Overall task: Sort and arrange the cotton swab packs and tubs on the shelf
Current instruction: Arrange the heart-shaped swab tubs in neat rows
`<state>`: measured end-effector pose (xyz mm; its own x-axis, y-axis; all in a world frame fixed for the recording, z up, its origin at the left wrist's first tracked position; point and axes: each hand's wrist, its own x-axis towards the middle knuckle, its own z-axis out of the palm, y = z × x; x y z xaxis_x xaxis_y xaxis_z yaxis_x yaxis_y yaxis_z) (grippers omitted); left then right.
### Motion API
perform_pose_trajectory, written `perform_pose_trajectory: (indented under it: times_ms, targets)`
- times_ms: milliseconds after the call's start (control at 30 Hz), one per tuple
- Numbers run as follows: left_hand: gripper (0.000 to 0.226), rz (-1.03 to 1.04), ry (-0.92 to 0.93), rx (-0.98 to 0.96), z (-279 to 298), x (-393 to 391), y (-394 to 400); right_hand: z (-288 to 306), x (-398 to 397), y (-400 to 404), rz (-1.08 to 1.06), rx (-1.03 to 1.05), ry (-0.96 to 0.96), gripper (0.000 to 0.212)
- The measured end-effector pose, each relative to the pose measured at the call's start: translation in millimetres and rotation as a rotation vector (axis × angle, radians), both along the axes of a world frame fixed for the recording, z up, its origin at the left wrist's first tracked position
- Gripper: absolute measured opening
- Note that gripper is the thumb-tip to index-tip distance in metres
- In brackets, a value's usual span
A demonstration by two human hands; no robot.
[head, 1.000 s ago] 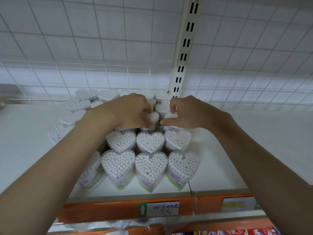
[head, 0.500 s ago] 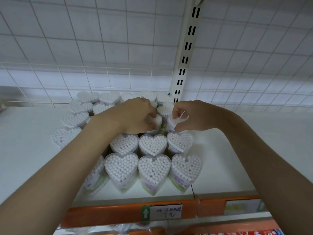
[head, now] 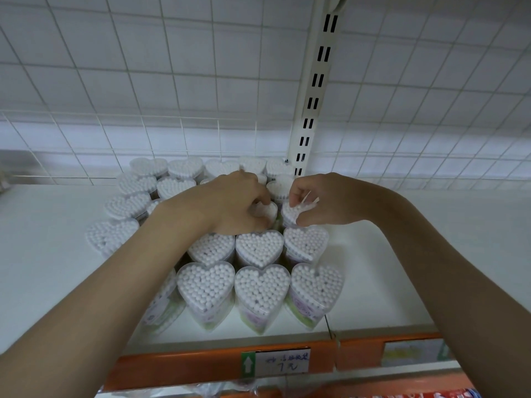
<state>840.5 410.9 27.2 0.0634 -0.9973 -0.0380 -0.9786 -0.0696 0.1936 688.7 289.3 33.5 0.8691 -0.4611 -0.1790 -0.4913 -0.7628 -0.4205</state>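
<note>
Little has been shifted since half a second ago: both hands are kept on the same third-row tubs, the right one now turned slightly so that loose swab sticks are seen poking up between its fingers. The left hand is closed over a heart-shaped tub, its fingertips curled on the lid. The right hand is pinched on the neighbouring tub, which is tilted. Heart-shaped tubs of cotton swabs are packed in rows on the white shelf, from the front row back to the wire grid beside the slotted upright. A price label is fixed to the orange shelf edge.
</note>
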Motion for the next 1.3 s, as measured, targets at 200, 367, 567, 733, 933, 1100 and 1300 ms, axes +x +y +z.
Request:
perform_pose_trajectory:
  times_ms: [200, 367, 567, 733, 933, 1100, 1300]
  targets:
    - [0.035, -0.024, 0.035, -0.007, 5, 3, 3, 7, 3, -6, 0.018, -0.046, -0.033, 0.015]
    - [0.035, 0.029, 0.029, -0.040, 17, 20, -3, 19, 15, -19, 0.014, -0.189, -0.125, 0.014]
    - [0.026, 0.046, -0.063, -0.027, 27, 42, -22, 22, 35, -30, 0.046, -0.263, -0.060, 0.020]
    - [0.030, 0.024, -0.118, 0.039, 22, 49, -36, 15, 44, -33, 0.066, -0.215, 0.036, 0.028]
    - [0.042, -0.003, -0.045, 0.093, 11, 53, -46, 5, 51, -35, 0.118, -0.235, 0.090, 0.040]
    - [0.045, -0.031, -0.039, 0.140, 6, 54, -51, 3, 50, -37, 0.103, -0.249, 0.126, 0.040]
    - [0.046, -0.059, -0.091, 0.084, 1, 51, -55, 6, 46, -43, 0.009, -0.284, 0.109, 0.037]
